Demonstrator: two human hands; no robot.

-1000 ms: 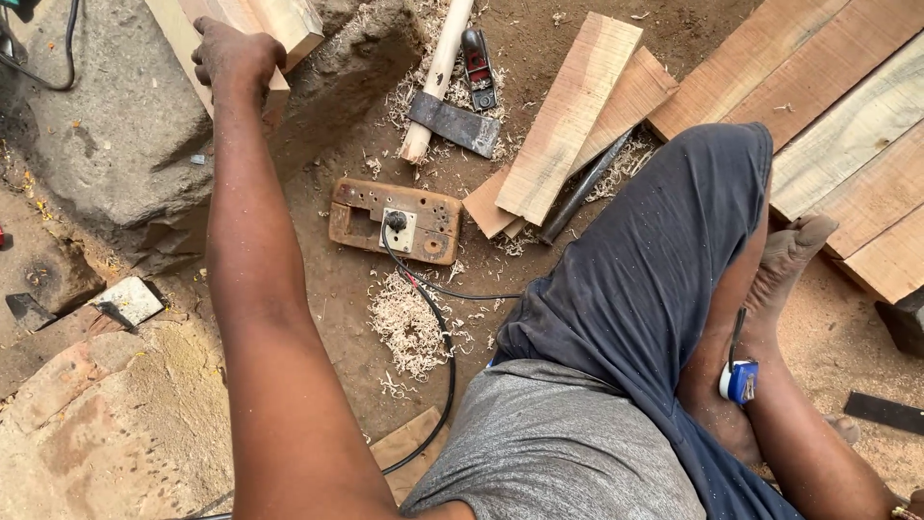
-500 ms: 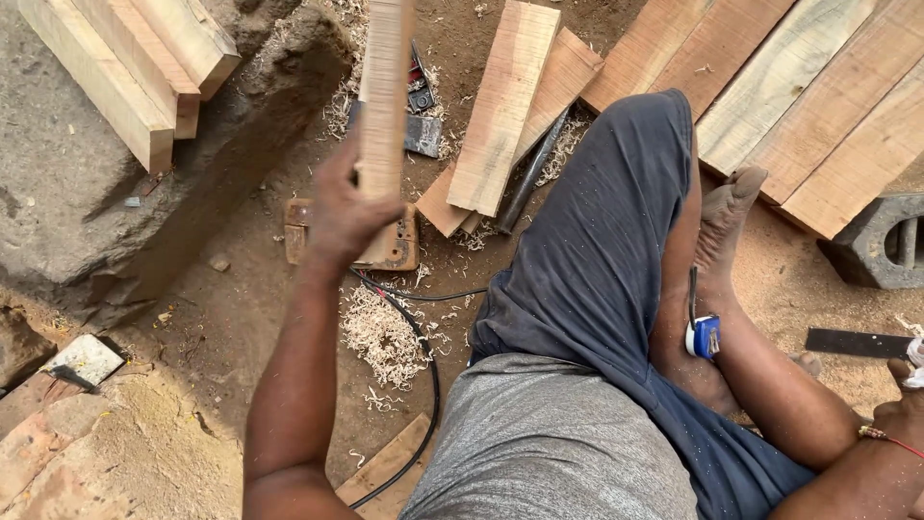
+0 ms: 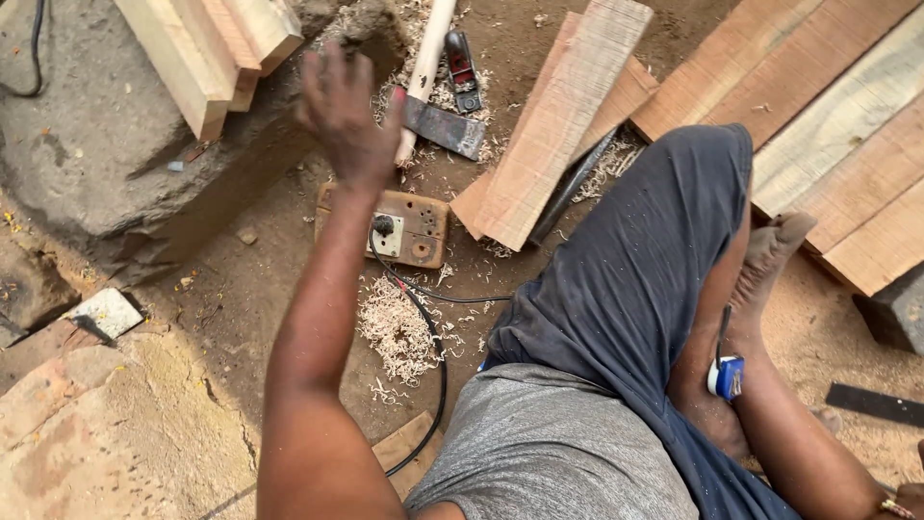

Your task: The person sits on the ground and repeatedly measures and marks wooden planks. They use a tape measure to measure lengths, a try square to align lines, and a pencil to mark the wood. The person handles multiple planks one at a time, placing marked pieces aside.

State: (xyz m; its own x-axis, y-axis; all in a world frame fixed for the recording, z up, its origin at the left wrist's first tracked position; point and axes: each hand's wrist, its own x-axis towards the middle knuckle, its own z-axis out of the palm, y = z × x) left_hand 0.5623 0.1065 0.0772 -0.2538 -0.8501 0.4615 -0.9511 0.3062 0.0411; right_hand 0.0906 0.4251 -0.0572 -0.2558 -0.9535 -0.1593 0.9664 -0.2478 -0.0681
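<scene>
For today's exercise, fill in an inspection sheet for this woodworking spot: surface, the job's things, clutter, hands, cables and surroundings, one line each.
Surface: bare dirt ground with sawdust; the person sits on it.
Job's things: wooden-handled adze lying just beyond the left hand; loose plank beside it.
Clutter: wood shavings, a small hand plane, a blue tape measure by the foot.
Hands: left hand raised, blurred, holding nothing visible; right hand out of view.
Cables: black cable running from a wooden socket board toward the person.
Surroundings: large rock, stacked timber on it, boards at right.
</scene>
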